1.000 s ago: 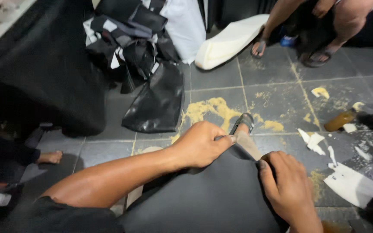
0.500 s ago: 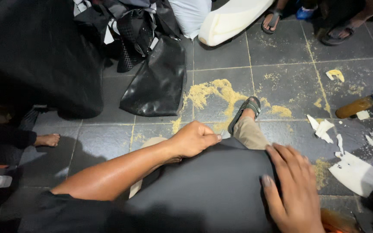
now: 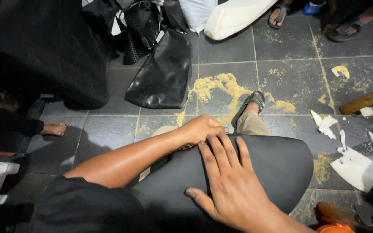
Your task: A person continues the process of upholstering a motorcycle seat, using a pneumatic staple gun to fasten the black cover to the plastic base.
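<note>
— Across the lap, what lies there?
— A smooth black seat cover [image 3: 277, 168], stretched over something rounded that rests on the person's knees, above the grey tiled floor [image 3: 281, 64].
— And the right hand [image 3: 229, 185]?
— Flat on the black cover, palm down, fingers [image 3: 221, 149] spread and laid straight, thumb out to the side. It grips nothing.
— The left hand [image 3: 201, 128]?
— It sits at the far edge of the cover, just ahead of the right fingertips and touching them. Its fingers are curled over the edge; whether they pinch the material I cannot tell, since the tips are hidden.
— What shows beyond the cover?
— The person's own foot in a dark sandal [image 3: 249, 105], with a tan trouser leg [image 3: 251, 124] running down to it. Yellow foam crumbs [image 3: 216, 86] are scattered on the tiles beside it.
— Anything else about?
— A second black seat cover [image 3: 162, 75] lies crumpled on the floor further off, a cream foam block [image 3: 238, 17] behind it. White scraps [image 3: 324, 123] and a larger white sheet [image 3: 357, 168] lie to the right. A brown bottle [image 3: 361, 103] lies on its side near them. Another person's sandalled feet [image 3: 344, 28] stand at the top edge, and a bare foot [image 3: 55, 128] shows at the left.
</note>
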